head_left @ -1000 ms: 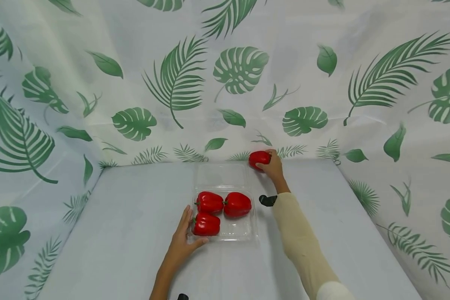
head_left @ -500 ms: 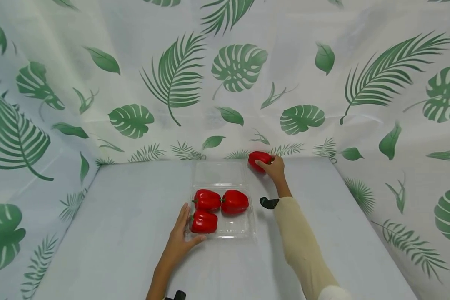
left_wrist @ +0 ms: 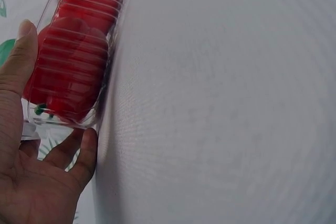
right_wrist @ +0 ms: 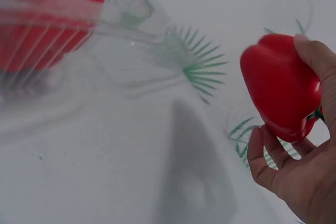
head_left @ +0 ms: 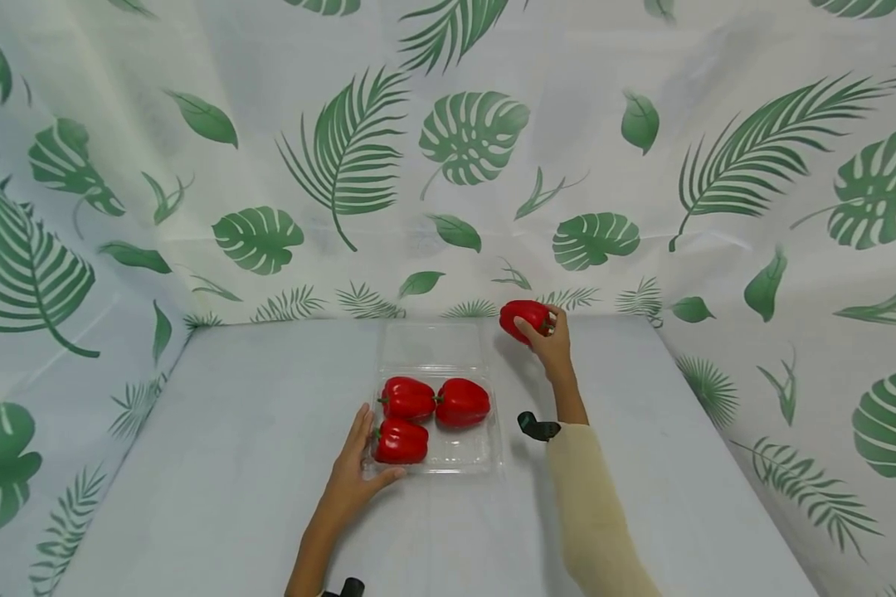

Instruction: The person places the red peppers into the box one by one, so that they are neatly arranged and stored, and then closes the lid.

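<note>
My right hand (head_left: 555, 342) grips a red bell pepper (head_left: 521, 320) between thumb and fingers by the back wall. In the right wrist view this pepper (right_wrist: 281, 85) hangs over the table, its green stem toward the palm. Three more red bell peppers lie in a clear plastic clamshell box (head_left: 459, 456): one back left (head_left: 408, 400), one back right (head_left: 463, 403), one front left (head_left: 401, 441). The front right corner of the box holds no pepper. My left hand (head_left: 351, 481) rests against the box's front left corner, fingers along the side and thumb at the front wall.
The clear lid (head_left: 433, 344) is folded back flat behind the box, toward the rear wall. A white table (head_left: 254, 431) carries everything. Around it hangs a white curtain (head_left: 515, 240) with green leaf prints.
My right hand has lifted the pepper slightly and turned it, shifting a little to the right against the wall. The left hand and the box stay in place; the head view has shifted slightly.
</note>
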A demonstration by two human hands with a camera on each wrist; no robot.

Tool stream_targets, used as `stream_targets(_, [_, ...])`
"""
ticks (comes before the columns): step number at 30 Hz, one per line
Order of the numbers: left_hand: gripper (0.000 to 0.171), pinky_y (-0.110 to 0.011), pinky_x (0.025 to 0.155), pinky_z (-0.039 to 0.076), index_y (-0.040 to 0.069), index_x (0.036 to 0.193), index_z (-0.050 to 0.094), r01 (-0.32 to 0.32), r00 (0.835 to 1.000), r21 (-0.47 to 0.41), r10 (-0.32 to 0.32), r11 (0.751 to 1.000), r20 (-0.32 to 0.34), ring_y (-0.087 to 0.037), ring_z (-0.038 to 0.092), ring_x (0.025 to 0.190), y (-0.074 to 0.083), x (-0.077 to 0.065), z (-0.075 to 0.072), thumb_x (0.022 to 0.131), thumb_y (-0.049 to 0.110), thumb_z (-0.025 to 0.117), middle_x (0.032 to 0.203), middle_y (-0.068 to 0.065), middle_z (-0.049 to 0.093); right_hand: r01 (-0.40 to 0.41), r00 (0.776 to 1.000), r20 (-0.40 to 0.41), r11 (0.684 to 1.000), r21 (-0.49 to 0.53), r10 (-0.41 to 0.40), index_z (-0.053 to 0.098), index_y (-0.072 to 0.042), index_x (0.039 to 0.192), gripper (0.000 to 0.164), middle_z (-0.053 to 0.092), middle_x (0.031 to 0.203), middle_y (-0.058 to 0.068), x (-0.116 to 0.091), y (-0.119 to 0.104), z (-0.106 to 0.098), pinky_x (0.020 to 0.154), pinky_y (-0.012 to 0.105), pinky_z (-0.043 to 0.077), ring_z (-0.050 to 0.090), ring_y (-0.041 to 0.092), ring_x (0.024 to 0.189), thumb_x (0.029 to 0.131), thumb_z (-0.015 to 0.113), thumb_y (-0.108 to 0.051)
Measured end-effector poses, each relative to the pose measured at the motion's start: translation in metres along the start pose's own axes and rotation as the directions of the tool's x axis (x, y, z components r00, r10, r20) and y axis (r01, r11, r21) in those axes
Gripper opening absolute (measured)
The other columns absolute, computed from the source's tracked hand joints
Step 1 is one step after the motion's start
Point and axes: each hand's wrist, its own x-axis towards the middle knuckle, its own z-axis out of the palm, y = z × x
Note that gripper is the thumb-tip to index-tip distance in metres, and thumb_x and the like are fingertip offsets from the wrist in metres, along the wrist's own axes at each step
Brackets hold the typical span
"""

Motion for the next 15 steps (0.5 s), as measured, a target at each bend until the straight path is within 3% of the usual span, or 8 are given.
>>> stream_targets(7, [0.106, -0.047, 0.113, 0.033, 0.016, 0.157, 0.02, -0.009, 1.0, -0.009, 0.009, 1.0, -0.002, -0.032, 0.031, 0.146, 0.0, 0.001, -0.001, 0.075, 0.038, 0.084, 0.165, 0.001, 0.014, -0.001, 1.0, -0.029, 0.999, 0.037, 0.002, 0.03, -0.016, 0.149, 0.087, 0.042, 0.144, 0.013, -0.022, -0.008, -0.008, 0.102, 0.049, 0.05, 0.043, 0.028, 0.126, 0.082, 0.075, -0.048])
stream_targets(15, [0.106, -0.047, 0.113, 0.033, 0.016, 0.157, 0.02, -0.011, 1.0, -0.008, 0.011, 1.0, -0.003, -0.032, 0.03, 0.147, 0.0, 0.0, 0.0, 0.075, 0.04, 0.083, 0.165, 0.0, 0.014, 0.04, 0.996, -0.086, 0.972, 0.231, -0.021, 0.038, -0.019, 0.141, 0.077, 0.047, 0.143, 0.005, -0.05, -0.015, -0.014, 0.099, 0.036, 0.054, 0.044, 0.019, 0.128, 0.08, 0.08, -0.038])
